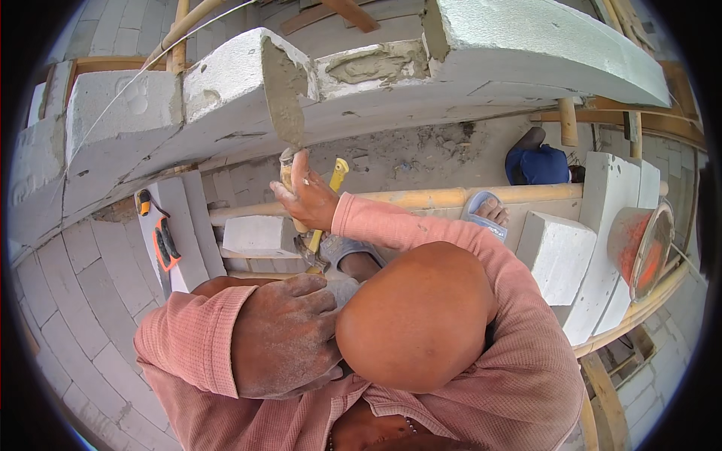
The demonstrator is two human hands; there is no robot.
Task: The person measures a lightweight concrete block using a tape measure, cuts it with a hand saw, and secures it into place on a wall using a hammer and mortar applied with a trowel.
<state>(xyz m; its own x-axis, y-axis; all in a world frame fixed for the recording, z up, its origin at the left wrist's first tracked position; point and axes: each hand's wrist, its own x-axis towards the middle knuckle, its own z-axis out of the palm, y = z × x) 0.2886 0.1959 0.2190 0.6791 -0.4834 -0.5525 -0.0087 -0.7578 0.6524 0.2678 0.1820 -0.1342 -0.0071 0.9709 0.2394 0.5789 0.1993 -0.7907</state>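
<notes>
Right hand [312, 192] grips trowel [284, 105] by block wall [421, 94]. Left hand [286, 338] curled near knee [417, 316]; can't tell if holding anything.

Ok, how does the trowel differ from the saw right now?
The trowel is gripped in the right hand, while the saw lies unheld on a pale block at the left. The trowel's blade is coated in grey mortar; no such coat shows on the saw. The trowel's blade points away from the person, the saw's toward them. Both are hand tools with a handle and a blade.
</notes>
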